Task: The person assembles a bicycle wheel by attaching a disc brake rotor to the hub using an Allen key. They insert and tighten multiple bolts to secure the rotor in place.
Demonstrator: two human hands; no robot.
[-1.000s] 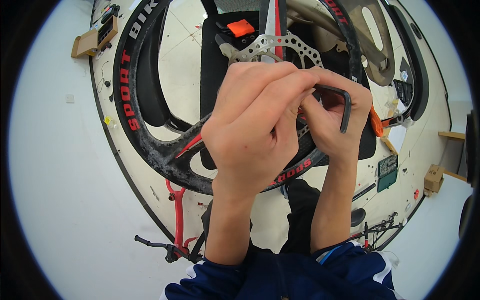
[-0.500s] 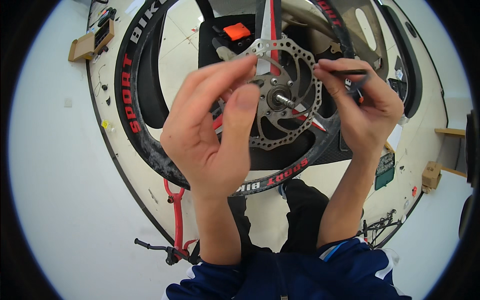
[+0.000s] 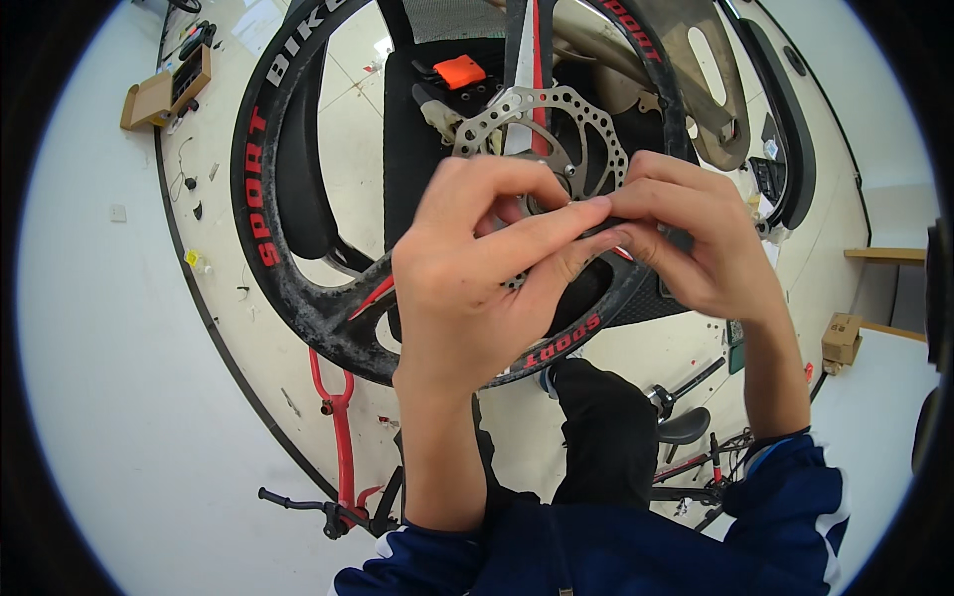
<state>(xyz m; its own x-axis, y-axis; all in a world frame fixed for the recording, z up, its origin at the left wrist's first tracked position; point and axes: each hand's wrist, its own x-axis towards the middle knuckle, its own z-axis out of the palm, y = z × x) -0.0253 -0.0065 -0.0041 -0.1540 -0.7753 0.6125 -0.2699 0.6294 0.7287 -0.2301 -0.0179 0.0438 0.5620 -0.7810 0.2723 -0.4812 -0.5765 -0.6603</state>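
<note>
A bicycle wheel (image 3: 256, 189) with a black rim and red lettering lies flat in front of me. On its hub sits a silver brake disc (image 3: 542, 96) with rows of holes. Above the hub my left hand (image 3: 477, 248) and my right hand (image 3: 701, 233) meet at the fingertips, both closed in a pinch. Between the right fingers shows part of a thin dark rod-like tool (image 3: 596, 226). Whatever the left fingertips hold is hidden. The hands cover the axle and the near side of the disc.
Under the wheel is a black seat-like support (image 3: 417, 159), with an orange item (image 3: 459, 72) and a glove (image 3: 435, 111) on it. A red bike frame (image 3: 343, 447) stands at lower left, a saddle (image 3: 684, 425) at lower right. An open cardboard box (image 3: 149, 102) lies far left.
My hands, apart on either side of the disc before, have come together over the hub. The right hand moved left and down with the dark tool; the left fingers have closed.
</note>
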